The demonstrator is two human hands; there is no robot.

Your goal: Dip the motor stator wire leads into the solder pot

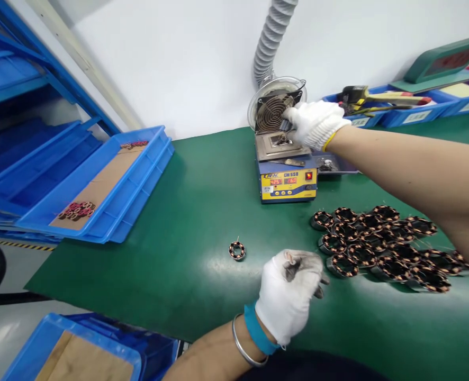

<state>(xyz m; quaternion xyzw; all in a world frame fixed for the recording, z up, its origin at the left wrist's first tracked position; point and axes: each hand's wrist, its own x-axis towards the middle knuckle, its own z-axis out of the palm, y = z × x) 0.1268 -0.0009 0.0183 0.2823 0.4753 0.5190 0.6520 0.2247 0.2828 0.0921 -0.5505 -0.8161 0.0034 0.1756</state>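
Note:
My right hand (312, 124), in a white knit glove, is closed on a small dark motor stator (286, 125) above the solder pot (288, 180). The fingers partly cover that stator. Below it, the pot's square opening (281, 140) shows in the metal top. My left hand (292, 293), gloved in white with greyed fingers, hovers low over the table beside the group of stators (363, 254). Its fingers are loosely bent with the tips apart, and nothing shows in them. One single stator (236, 251) with copper windings and an upright wire end lies left of that hand.
A blue tray (139, 185) with cardboard and small reddish parts stands at left on the green table (187, 211). A fume hose (272, 39) and a round fan (274, 114) rise behind the pot. Blue bins (415, 116) with tools line the back right. Another blue tray (135, 360) sits below the front edge.

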